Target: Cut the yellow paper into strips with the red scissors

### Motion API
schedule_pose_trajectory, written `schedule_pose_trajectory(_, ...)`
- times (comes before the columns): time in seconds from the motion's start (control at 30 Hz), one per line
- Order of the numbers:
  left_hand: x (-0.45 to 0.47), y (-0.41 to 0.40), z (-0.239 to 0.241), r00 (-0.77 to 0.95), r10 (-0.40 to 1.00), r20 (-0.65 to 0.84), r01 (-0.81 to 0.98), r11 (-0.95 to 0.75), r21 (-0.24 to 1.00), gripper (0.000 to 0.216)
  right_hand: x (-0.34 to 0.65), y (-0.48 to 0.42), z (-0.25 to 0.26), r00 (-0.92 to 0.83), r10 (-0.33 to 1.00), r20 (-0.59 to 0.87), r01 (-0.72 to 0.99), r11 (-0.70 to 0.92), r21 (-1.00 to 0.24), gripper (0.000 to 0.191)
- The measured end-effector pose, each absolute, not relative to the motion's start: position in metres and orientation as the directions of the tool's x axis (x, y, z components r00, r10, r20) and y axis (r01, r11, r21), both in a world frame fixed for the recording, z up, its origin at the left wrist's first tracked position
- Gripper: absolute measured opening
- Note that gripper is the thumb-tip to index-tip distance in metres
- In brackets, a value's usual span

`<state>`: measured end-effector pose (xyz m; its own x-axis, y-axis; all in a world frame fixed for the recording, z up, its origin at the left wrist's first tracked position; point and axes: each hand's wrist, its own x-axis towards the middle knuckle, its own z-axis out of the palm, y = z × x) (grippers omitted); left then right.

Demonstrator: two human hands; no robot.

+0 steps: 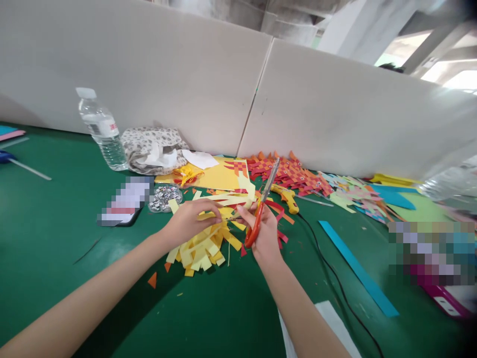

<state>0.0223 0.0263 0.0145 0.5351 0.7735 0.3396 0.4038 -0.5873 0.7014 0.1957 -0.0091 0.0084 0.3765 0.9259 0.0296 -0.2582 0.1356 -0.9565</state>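
Observation:
Red-handled scissors (254,231) rest in my right hand (266,231), their blades pointing up and away. The thumb and finger of that hand also pinch a pale yellow paper strip (246,191). My left hand (196,219) is closed just to the left, its fingertips at a thin yellow paper strip (206,216). Below and between both hands lies a pile of cut yellow paper strips (203,251). Behind them, a yellow sheet (218,175) lies flat, near a heap of red and orange woven paper fish (286,171).
A water bottle (100,129), a patterned pouch (139,141), a phone (128,199) and a bag of googly eyes (164,199) are at left. At right lie a yellow glue gun (286,197) with its black cord (333,276) and a blue strip (357,268). A white partition (167,64) stands behind.

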Motion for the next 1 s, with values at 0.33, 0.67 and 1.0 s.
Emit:
schedule_pose_trajectory(0.33,0.005,0.025,0.002,0.485,0.696,0.53,0.62,-0.701,0.353,0.021,0.196,-0.013,0.012,0.356,0.934,-0.013,-0.347,0.12,-0.93,0.032)
schedule_pose_trajectory(0.67,0.003,0.011,-0.002,0.318,0.91,0.265,0.583,-0.409,0.702,0.021,0.191,-0.017,0.013,0.16,0.987,0.028,-0.202,0.06,-0.978,0.031)
schedule_pose_trajectory(1.0,0.007,0.005,0.011,0.232,0.971,-0.048,0.059,0.035,0.998,0.025,0.185,-0.026,0.015,-0.259,0.96,-0.107,0.087,-0.087,-0.992,0.035)
